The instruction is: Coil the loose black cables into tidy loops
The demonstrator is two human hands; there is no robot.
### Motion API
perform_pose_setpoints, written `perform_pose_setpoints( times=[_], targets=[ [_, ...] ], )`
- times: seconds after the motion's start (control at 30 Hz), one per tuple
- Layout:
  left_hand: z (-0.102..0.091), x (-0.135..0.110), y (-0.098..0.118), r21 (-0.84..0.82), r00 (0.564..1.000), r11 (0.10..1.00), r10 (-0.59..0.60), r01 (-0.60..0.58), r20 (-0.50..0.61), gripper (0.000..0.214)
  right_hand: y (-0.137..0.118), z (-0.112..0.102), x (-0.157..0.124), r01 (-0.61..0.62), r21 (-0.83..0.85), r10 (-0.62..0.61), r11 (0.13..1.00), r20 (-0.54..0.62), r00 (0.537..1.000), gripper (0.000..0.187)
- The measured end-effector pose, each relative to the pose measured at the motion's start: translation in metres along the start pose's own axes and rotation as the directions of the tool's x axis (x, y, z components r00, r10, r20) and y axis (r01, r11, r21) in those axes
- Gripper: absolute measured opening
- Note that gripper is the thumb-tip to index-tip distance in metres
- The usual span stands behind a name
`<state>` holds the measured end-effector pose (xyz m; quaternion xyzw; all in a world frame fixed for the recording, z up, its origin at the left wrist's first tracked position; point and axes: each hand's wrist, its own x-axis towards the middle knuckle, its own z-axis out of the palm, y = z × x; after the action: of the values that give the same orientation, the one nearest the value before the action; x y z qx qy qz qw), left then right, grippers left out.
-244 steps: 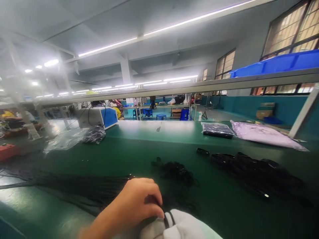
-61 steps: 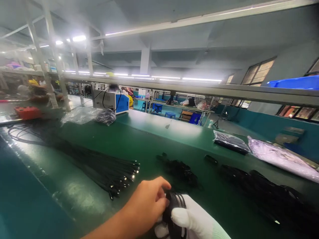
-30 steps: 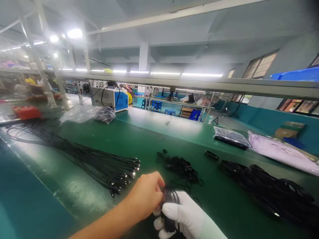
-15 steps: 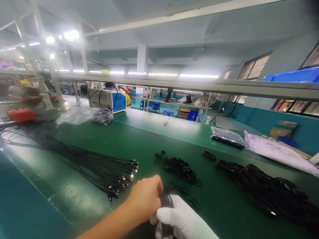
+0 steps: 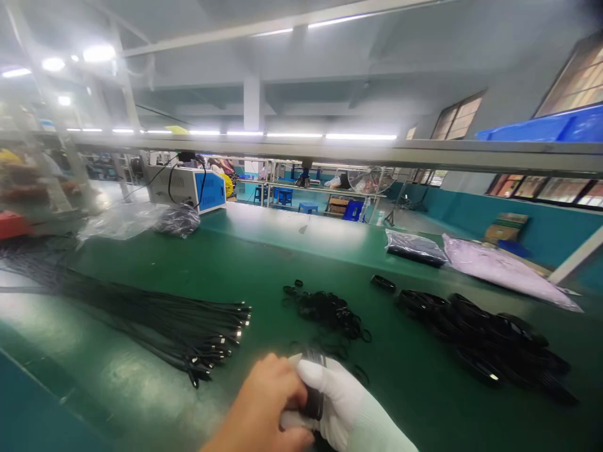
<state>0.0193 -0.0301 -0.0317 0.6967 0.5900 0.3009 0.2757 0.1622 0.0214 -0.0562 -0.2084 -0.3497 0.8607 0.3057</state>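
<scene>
Coiled black cable (image 5: 312,394) sits btwn both hands at the near edge of the bench (image 5: 292,251), bottom centre of view. Right hand (image 5: 348,408), white glove, is wrapped around the coil w/ fingers curled over it. Left hand (image 5: 268,408), bare, is pressed against the coil from the other side, fingertips pinching it next to the glove. Can't tell if a band is on the coil yet; the hands cover most of it.

Progress, judged from the layout:
- Done pile: heap of coiled cables (image 5: 480,336) well to the right of the held coil, fairly big.
- Left to do: bundle of straight cables (image 5: 155,317) to the left of the coil, connector ends pointing toward it. Lots remain, so prob. less than half through.
- Loose black bands (image 5: 330,311) just beyond the coil, plenty in stock.

Further out from the coil: one small black item (image 5: 382,284) beyond the bands, dark bagged pack (image 5: 414,246) and pink bag (image 5: 499,267) far right, clear plastic bag (image 5: 136,220) and blue-and-white machine (image 5: 186,187) far left.
</scene>
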Motion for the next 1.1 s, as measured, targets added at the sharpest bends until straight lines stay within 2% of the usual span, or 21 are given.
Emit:
perform_pose_setpoints(
  times=[0.07, 0.13, 0.2, 0.27, 0.37, 0.5, 0.67, 0.83, 0.9, 1.0, 1.1],
  targets=[
    [0.002, -0.005, 0.000, 0.048, 0.995, 0.995, 0.087, -0.090, 0.043, 0.015, -0.002, 0.001, -0.001, 0.019, 0.047, -0.023, 0.999, 0.075, 0.997, 0.019],
    [-0.004, -0.007, -0.001, -0.057, 0.995, 0.994, 0.092, -0.091, 0.027, 0.010, -0.004, 0.001, -0.003, -0.044, 0.079, 0.034, 0.996, 0.127, 0.991, 0.021],
    [-0.015, -0.006, -0.004, -0.199, 1.000, 0.980, -0.002, -0.004, -0.030, 0.007, -0.006, 0.000, -0.005, -0.136, 0.067, 0.126, 0.988, 0.131, 0.983, 0.030],
    [-0.025, -0.002, -0.005, -0.253, 0.988, 0.964, -0.109, 0.079, -0.107, 0.010, -0.007, 0.000, -0.006, -0.183, 0.034, 0.178, 0.982, 0.116, 0.977, 0.036],
    [-0.025, 0.006, -0.005, -0.204, 0.983, 0.976, -0.110, 0.079, -0.146, 0.015, -0.006, 0.001, -0.008, -0.195, -0.024, 0.197, 0.980, 0.098, 0.976, 0.032],
    [-0.009, 0.015, -0.010, -0.222, 0.986, 0.974, -0.085, 0.052, -0.140, 0.018, -0.007, 0.005, -0.008, -0.183, -0.142, 0.193, 0.973, 0.055, 0.980, 0.030],
    [-0.004, 0.020, -0.019, -0.231, 0.983, 0.966, -0.148, 0.121, -0.106, 0.012, -0.017, 0.013, -0.007, -0.257, -0.342, 0.242, 0.904, -0.087, 0.966, 0.021],
    [-0.001, 0.018, -0.011, -0.021, 0.973, 0.982, -0.187, 0.186, -0.136, 0.009, -0.021, 0.015, -0.006, -0.142, -0.512, 0.176, 0.847, 0.017, 0.984, 0.012],
    [0.001, 0.017, -0.008, 0.040, 0.967, 0.978, -0.197, 0.206, -0.162, 0.010, -0.019, 0.014, -0.005, -0.156, -0.497, 0.182, 0.854, 0.004, 0.983, 0.012],
    [-0.005, 0.022, -0.015, -0.038, 0.979, 0.987, -0.162, 0.158, -0.122, 0.009, -0.018, 0.009, -0.004, -0.250, -0.405, 0.234, 0.879, -0.088, 0.968, 0.014],
    [-0.021, 0.033, -0.030, -0.078, 0.987, 0.986, -0.152, 0.147, -0.060, 0.013, -0.025, 0.000, -0.004, -0.220, -0.275, 0.172, 0.936, -0.188, 0.967, 0.030]
  ],
)
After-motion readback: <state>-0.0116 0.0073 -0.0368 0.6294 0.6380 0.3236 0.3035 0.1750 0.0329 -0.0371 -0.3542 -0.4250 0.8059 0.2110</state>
